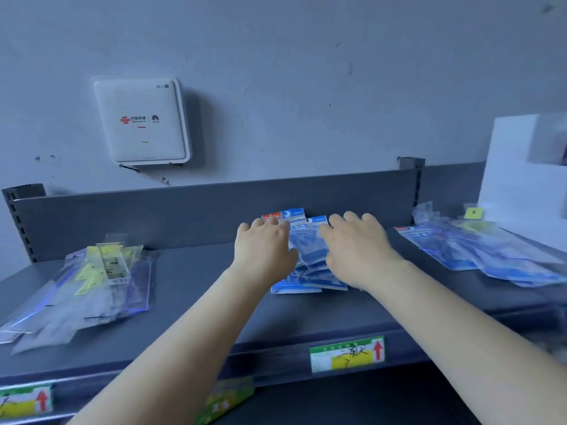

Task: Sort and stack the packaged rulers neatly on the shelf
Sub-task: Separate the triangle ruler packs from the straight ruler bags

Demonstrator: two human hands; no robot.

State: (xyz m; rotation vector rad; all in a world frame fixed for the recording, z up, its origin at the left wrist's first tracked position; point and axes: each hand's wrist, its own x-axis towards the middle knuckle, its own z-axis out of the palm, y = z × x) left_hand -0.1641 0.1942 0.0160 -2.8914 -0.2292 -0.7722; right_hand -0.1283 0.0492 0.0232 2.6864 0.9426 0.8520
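Both hands, left [264, 245] and right [357, 250], pressed flat with fingers relaxed on glossy blue-and-clear plastic ruler packets [308, 265], heaped mid-back on matte grey metal shelf [199, 289]; packet centres hidden beneath palms.

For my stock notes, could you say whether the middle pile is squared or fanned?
Fanned: the middle pile's packets overlap askew between both hands.

- Shelf [190, 289]: dark grey.
- Middle ruler packs [308, 256]: blue with white, one orange header.
- Left packs [92, 283]: clear, yellow labels.
- Price tag [346, 354]: green, yellow, red arrow.
- Wall box [141, 121]: white, red logo.
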